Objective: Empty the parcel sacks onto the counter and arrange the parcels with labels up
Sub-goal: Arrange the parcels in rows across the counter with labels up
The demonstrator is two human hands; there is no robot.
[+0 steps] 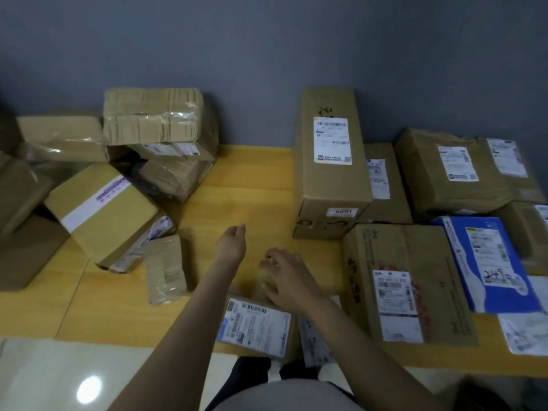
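My left hand is stretched forward over the bare yellow counter, fingers loosely curled, holding nothing. My right hand hovers with bent, spread fingers at the far end of a small brown box that lies label up at the counter's front edge. Whether the fingers touch it is blurred. To the left lies a jumbled pile: a tilted box with a white and purple tape band, a small taped parcel and stacked taped boxes. No sack is recognisable.
On the right, parcels lie label up: a tall box, a wide box, a blue parcel, and further boxes behind. A white mailer lies beside the small box. The grey wall stands close behind.
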